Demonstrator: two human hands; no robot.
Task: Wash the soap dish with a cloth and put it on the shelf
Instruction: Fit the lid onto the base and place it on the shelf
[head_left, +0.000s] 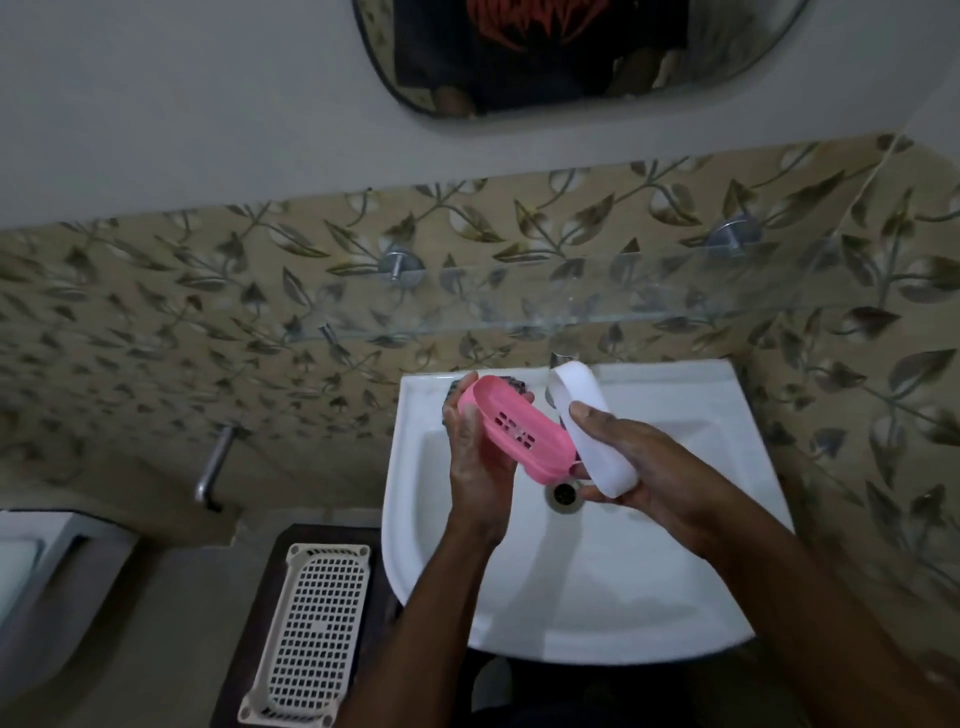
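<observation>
Now a pink slotted plastic tray (511, 426) is gripped by the left hand (475, 460). A white oval shell (605, 457) is clasped by the right hand (641, 467).

Over the sink (571, 597), a pink slotted tray (514, 421) is gripped by the left hand (475, 460), a white dish (592, 431) by the right hand (641, 465).

White basin (649, 597), set against the wall. Above it: leaf-patterned tile band (156, 322), then plain grey wall with oval mirror (571, 52). Left of it: cream perforated tray (311, 623) on a dark stand; dim light.
</observation>
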